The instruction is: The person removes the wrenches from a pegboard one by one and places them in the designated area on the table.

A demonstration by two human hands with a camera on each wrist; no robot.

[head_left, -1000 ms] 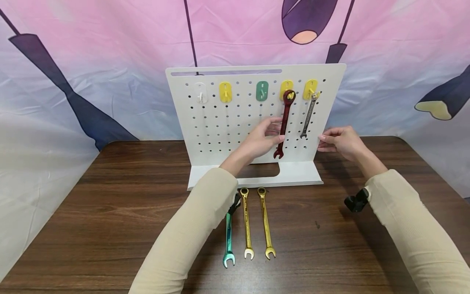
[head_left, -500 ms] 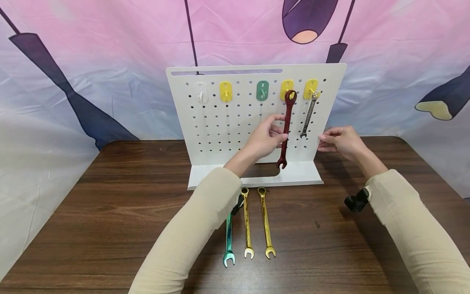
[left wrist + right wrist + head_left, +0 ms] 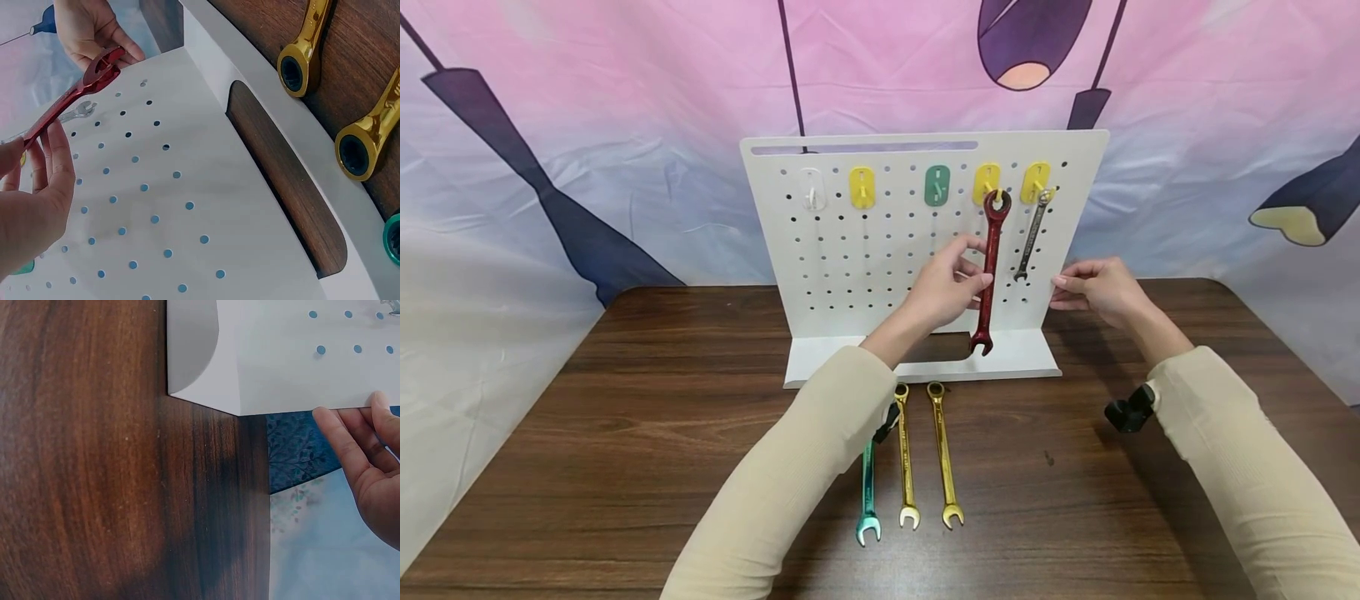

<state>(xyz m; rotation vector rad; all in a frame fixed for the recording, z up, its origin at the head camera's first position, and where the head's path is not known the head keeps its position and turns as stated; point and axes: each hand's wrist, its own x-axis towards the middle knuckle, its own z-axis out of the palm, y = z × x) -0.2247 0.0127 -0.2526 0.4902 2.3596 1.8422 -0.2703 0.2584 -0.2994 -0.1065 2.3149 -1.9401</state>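
A dark red combination wrench (image 3: 992,250) hangs nearly upright in my left hand (image 3: 943,287), pinched by its shank between thumb and fingers. Its upper end overlaps the tip of a yellow hook (image 3: 987,177) on the white pegboard (image 3: 1045,147). The open-jaw end points down, standing out from the board in the left wrist view. My right hand (image 3: 1099,287) pinches the board's right edge, thumb in front and fingers partly hidden behind, as the right wrist view shows. Between the hands, a small silver wrench (image 3: 1032,237) hangs from the rightmost yellow hook (image 3: 1035,179).
Left along the board are a white hook (image 3: 812,190), a yellow hook (image 3: 862,188) and a green hook (image 3: 937,185). On the wooden table (image 3: 625,433) lie a green wrench (image 3: 868,492) and two gold wrenches (image 3: 907,467), partly beneath my left forearm in view.
My left hand has moved slightly right. The red wrench's lower end has swung down and right, and its upper end sits a little lower and farther right. My right hand stays put.
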